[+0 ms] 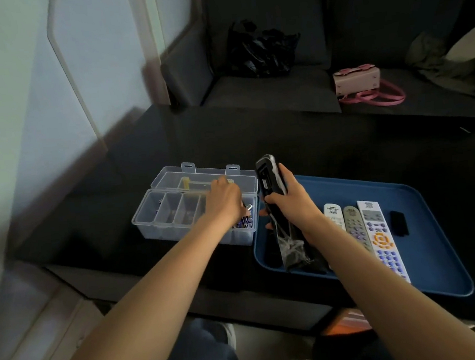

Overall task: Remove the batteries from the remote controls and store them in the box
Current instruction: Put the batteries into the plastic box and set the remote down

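Head view: right hand (293,200) clamps a black remote (271,182) upright over the tray (428,248) — left hand (225,200) reaches into the open box (176,214), its grip hidden; batteries (246,221) lie in the box's right compartment.

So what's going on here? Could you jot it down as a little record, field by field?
left hand: reaching into the clear box, over its right end
right hand: grips a black remote, held upright
batteries: lying in the box's right compartment
blue tray: holds three light remotes side by side, plus a small black cover
box lid: open, hinged back
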